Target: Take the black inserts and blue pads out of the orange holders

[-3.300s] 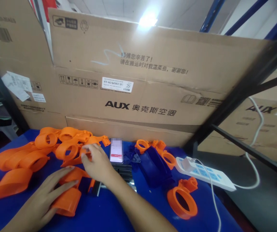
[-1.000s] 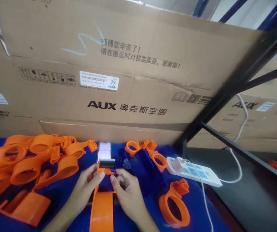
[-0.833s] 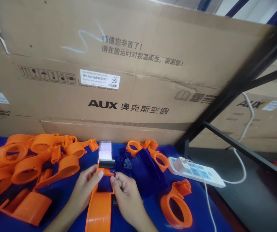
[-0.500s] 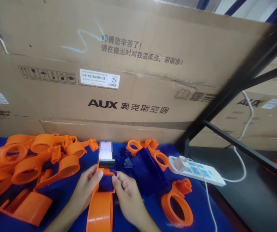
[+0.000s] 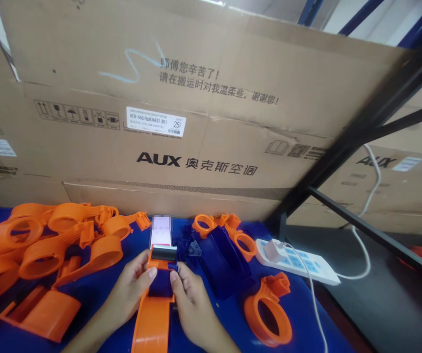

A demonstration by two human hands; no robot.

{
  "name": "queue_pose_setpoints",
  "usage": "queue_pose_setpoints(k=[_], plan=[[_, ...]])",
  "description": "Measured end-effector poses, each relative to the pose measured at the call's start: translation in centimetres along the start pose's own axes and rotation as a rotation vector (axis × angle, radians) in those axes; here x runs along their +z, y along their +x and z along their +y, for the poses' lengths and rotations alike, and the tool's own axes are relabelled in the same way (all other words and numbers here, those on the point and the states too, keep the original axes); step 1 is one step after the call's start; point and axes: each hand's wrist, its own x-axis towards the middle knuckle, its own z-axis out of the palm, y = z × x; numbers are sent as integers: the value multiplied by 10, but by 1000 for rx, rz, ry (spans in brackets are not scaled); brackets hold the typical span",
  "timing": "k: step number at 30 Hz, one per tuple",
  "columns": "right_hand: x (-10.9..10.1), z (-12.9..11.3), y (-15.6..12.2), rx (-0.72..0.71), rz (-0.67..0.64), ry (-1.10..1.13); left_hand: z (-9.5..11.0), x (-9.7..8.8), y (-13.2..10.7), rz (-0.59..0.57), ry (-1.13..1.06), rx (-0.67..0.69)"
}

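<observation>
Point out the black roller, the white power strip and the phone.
black roller [image 5: 164, 253], head view, middle of its cylinder
white power strip [image 5: 306, 267], head view, its top face
phone [image 5: 160, 237], head view, lit screen

Both forearms reaching up from the bottom edge and converging at the centre. Left hand [image 5: 130, 289] palm-down, fingers loosely curled, thumb stretched toward the middle and pressed on the held orange piece. Right hand [image 5: 192, 299] mirrored just beside it, fingers folded under, thumb tip pointing inward. Thumbs close together, not touching. Wrists low, near the surface, bare to the frame edge.
</observation>
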Motion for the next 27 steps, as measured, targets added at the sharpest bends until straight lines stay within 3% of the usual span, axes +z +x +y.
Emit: queue_pose_setpoints(k=[7, 10, 18, 27], plan=[[-4, 8, 2, 12, 144, -99, -8, -8, 0, 83, 177, 9], [-5, 6, 0, -37, 99, -189, -7, -4, -4, 128, 186, 18], [-5, -1, -2, -108, -21, -321, -15, -1, -6, 193, 55, -85], [0, 9, -2, -43, 33, -222, -15, -1, -10, 213, -147, -206]])
